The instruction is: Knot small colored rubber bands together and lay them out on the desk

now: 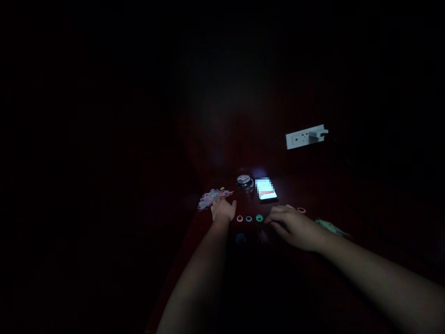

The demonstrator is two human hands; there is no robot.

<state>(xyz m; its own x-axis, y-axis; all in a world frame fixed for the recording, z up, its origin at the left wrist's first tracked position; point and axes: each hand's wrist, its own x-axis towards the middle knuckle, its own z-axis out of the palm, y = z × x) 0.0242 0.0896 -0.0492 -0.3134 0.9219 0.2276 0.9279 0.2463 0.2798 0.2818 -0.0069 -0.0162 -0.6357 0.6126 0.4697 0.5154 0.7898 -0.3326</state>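
Observation:
The scene is very dark. My left hand (223,209) lies flat with fingers stretched out, touching the near edge of a pile of small coloured rubber bands (210,197). My right hand (290,225) rests on the dark red table (313,278), fingers curled down, its fingertips close to a green ring (259,218). Left of that ring lie a teal ring (249,218) and a pink ring (239,218) in a row. Another pink ring (301,210) lies behind my right hand. Whether the right hand's fingers pinch anything is hidden.
A lit phone (266,189) lies behind the rings, with a small glass dish (244,181) to its left. A white power strip (306,136) with a plug sits on the far right. A pale greenish object (330,227) lies by my right wrist. Two dim shapes (252,238) lie near the rings.

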